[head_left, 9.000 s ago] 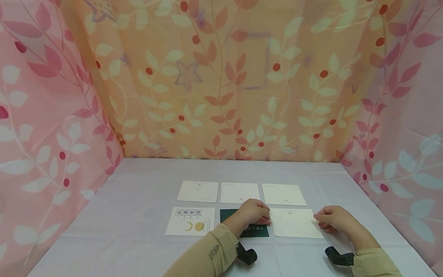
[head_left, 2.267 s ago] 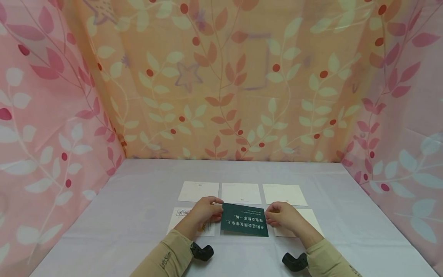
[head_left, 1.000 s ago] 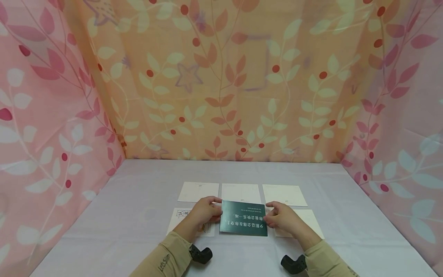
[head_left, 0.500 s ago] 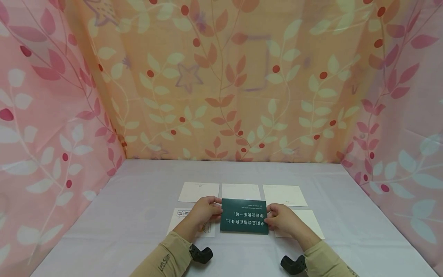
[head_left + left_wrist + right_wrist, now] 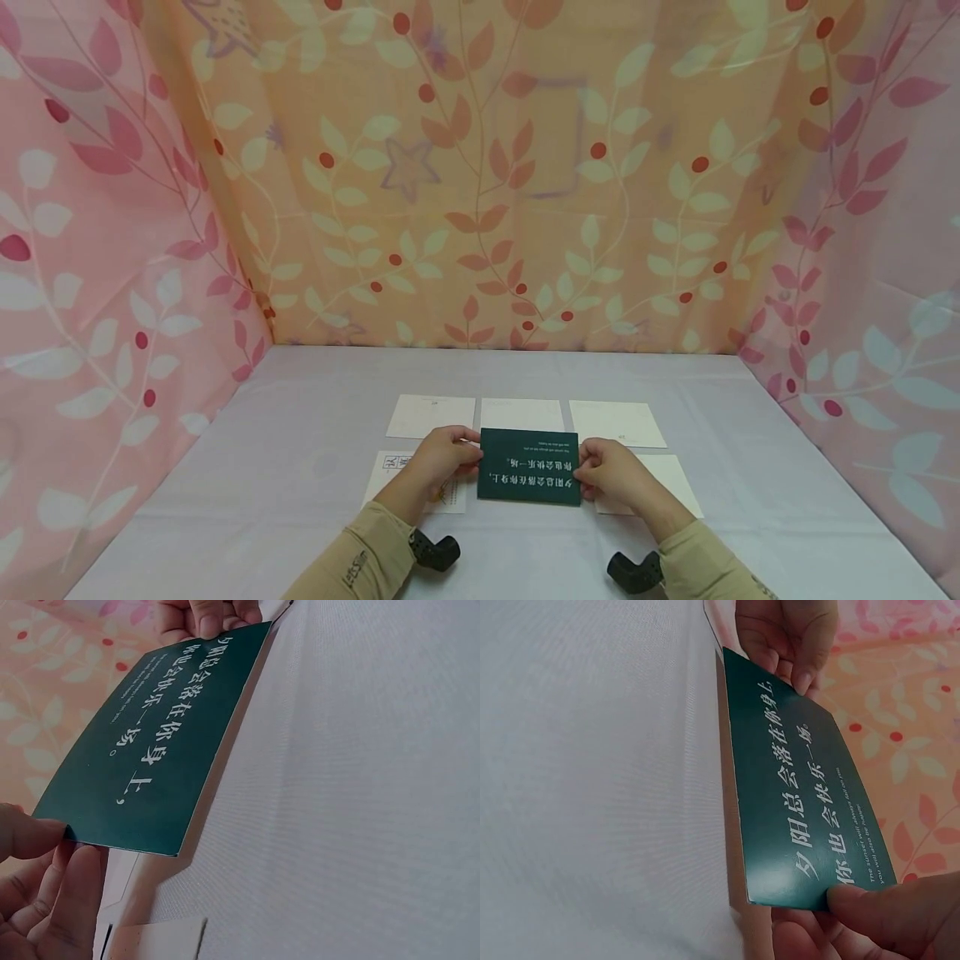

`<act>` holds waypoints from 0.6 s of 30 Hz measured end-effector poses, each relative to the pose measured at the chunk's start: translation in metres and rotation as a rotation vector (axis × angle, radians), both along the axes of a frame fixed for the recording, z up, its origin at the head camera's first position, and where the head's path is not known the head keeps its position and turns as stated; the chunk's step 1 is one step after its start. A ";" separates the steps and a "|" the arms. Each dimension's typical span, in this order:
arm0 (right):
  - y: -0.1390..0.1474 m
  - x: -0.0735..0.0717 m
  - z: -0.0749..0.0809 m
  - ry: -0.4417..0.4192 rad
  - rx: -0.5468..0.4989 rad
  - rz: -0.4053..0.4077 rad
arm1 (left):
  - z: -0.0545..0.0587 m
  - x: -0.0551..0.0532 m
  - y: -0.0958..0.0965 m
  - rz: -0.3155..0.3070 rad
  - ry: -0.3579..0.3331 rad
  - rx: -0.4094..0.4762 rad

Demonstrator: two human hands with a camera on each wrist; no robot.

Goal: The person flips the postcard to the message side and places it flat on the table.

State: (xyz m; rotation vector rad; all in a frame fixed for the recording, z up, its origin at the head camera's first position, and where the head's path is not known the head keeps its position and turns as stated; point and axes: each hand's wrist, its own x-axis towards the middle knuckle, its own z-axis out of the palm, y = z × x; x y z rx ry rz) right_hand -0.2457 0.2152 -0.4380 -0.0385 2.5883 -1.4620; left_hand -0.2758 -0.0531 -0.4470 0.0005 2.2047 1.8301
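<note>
A dark green postcard (image 5: 529, 467) with white lettering is held between my two hands, slightly raised and tilted above the table. My left hand (image 5: 441, 462) pinches its left short edge, thumb on the printed face and fingers beneath, as the left wrist view shows. My right hand (image 5: 611, 475) pinches the opposite edge the same way, seen in the right wrist view. Under the left hand lies a white card (image 5: 382, 479) with printed characters, partly covered. Beneath the right hand and forearm is a plain cream card (image 5: 671, 475), also partly hidden.
A back row of three pale cards lies flat: a left card (image 5: 431, 415), a middle card (image 5: 521, 413) and a right card (image 5: 617, 422). White cloth covers the table (image 5: 300, 450). Floral curtains (image 5: 480, 167) enclose the back and both sides.
Nine seconds ago my left hand covered the green postcard and my right touched the cream card. Both hands later took the green postcard's ends and raised it; lately it has tilted slightly.
</note>
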 end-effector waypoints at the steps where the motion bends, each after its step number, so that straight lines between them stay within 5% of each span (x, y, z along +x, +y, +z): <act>1: 0.000 0.000 0.000 0.002 0.002 -0.006 | 0.000 0.000 0.000 -0.001 0.000 0.001; 18: -0.002 -0.002 0.008 0.034 -0.008 -0.047 | -0.001 -0.001 -0.001 -0.008 0.012 -0.010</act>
